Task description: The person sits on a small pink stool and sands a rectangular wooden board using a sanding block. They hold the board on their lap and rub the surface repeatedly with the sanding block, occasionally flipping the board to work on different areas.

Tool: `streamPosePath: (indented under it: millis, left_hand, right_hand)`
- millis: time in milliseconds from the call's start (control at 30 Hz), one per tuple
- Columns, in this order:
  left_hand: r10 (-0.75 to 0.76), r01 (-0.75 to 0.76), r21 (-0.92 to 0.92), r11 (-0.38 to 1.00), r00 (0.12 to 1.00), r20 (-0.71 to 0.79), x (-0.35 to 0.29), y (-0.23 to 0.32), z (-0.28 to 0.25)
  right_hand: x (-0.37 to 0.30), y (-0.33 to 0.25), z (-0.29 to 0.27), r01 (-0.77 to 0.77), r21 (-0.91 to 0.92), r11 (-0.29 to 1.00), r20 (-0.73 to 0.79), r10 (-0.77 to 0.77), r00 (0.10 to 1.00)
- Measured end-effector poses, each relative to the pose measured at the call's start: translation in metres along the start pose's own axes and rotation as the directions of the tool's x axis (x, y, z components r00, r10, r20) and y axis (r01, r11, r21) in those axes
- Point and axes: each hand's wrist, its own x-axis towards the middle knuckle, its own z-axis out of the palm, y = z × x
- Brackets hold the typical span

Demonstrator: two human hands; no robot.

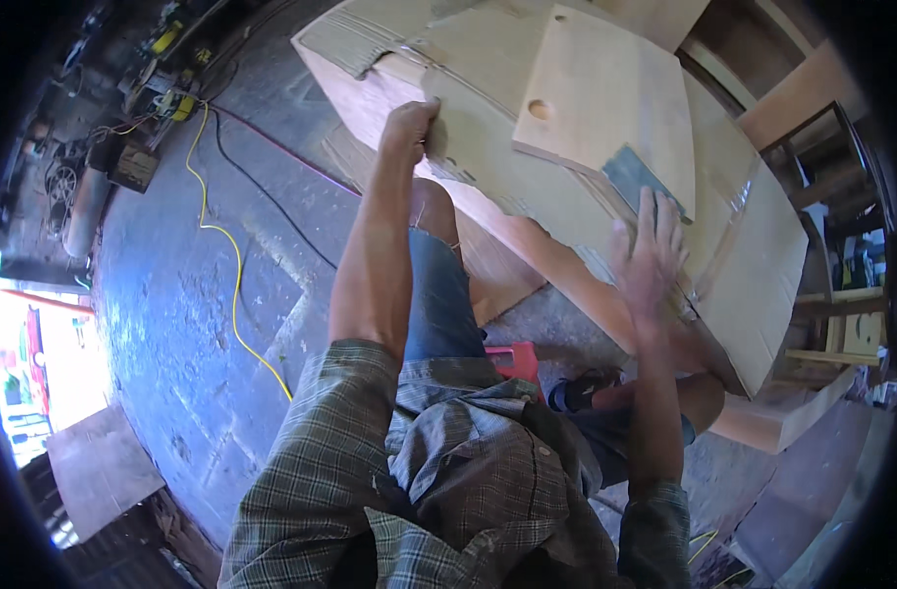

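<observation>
A pale wooden panel [605,88] with a round hole near one corner lies flat on a cardboard-covered surface [488,147]. On the panel's near right corner rests a grey-blue sheet of sandpaper [637,177]. The fingers of my right hand [651,250] stretch out over the sheet's near edge, touching it, with the thumb apart. Farther left, my left hand [410,128] is closed at the edge of the cardboard; its fingertips are partly hidden there.
Under the cardboard are wooden sides [576,280] beside my knees. A red plastic stool [515,361] shows below me. A yellow cord [237,270] and dark cables run over the floor at left. Tools [173,103] crowd the far left; wooden frames [831,187] stand at right.
</observation>
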Motion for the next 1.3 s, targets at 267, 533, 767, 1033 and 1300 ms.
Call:
streamPosePath:
  millis: [267, 533, 767, 1033, 1300]
  left_hand:
    - [0.195, -0.184, 0.216, 0.959, 0.98, -0.033, -0.002, -0.019, -0.034]
    - [0.129, -0.112, 0.097, 0.989, 0.974, -0.185, -0.002, -0.015, -0.018]
    - [0.744, -0.214, 0.889, 0.406, 0.642, -0.185, -0.066, 0.009, 0.03]
    - [0.673, -0.645, 0.763, 0.048, 0.585, 0.453, 0.04, 0.033, 0.154]
    - [0.457, -0.635, 0.768, -0.081, 0.661, 0.595, 0.062, 0.026, 0.209]
  right_hand:
    - [-0.008, 0.017, 0.005, 0.197, 0.144, 0.97, -0.182, -0.17, 0.968]
    - [0.005, -0.008, -0.003, 0.145, 0.086, 0.986, -0.215, -0.124, 0.969]
    - [0.017, 0.01, -0.015, 0.146, 0.051, 0.988, -0.125, -0.139, 0.982]
    - [0.038, -0.015, -0.039, 0.119, 0.068, 0.991, 0.139, -0.128, 0.982]
    - [0.112, 0.003, 0.033, 0.263, 0.148, 0.953, 0.042, -0.272, 0.961]
